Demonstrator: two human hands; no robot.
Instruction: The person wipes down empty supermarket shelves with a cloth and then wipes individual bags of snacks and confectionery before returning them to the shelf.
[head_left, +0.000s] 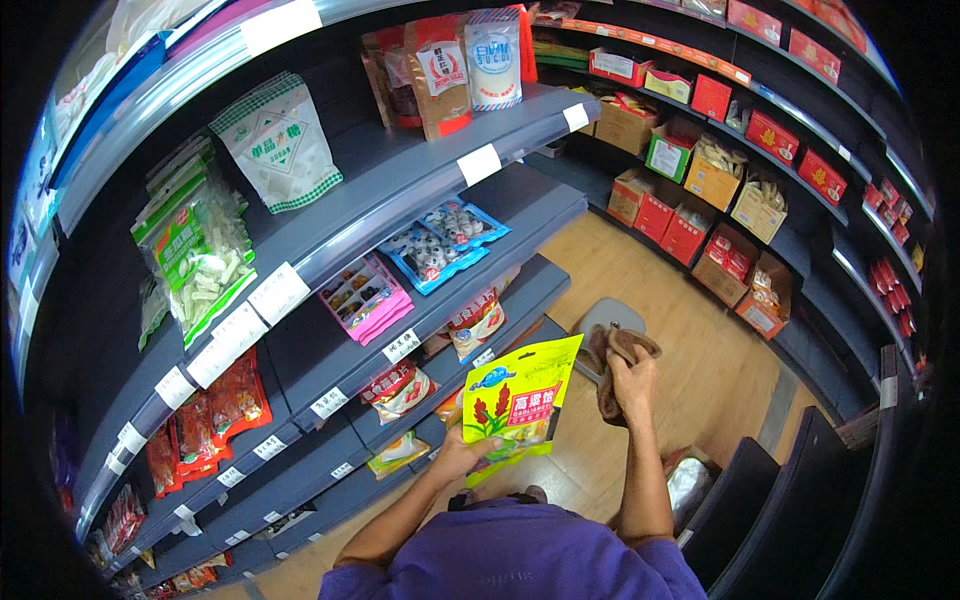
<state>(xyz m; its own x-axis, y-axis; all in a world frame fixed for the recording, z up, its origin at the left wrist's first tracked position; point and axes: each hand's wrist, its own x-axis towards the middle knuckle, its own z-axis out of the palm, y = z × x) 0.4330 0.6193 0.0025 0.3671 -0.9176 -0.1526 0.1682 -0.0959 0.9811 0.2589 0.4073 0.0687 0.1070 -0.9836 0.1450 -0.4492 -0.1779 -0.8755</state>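
Note:
My left hand (463, 453) grips the lower left edge of a yellow-green candy pouch (517, 397), whose printed front faces up. Held in my right hand (634, 379) is a crumpled brown cloth (612, 367), just right of the pouch and apart from it. Behind the cloth, partly covered by it, a grey plastic stool (611, 313) stands on the floor. On the shelf beyond the pouch, pink-edged candy packs (366, 300) and blue candy bags (444, 244) lie flat.
Stepped dark shelves (525, 199) on the left hold a white-green sugar bag (277, 142), upright pouches (439, 75), green candy bags (196, 270) and red packs (238, 394). Shelves with cartons (712, 174) curve along the right. A box (690, 484) sits beside dark shelf boards at lower right.

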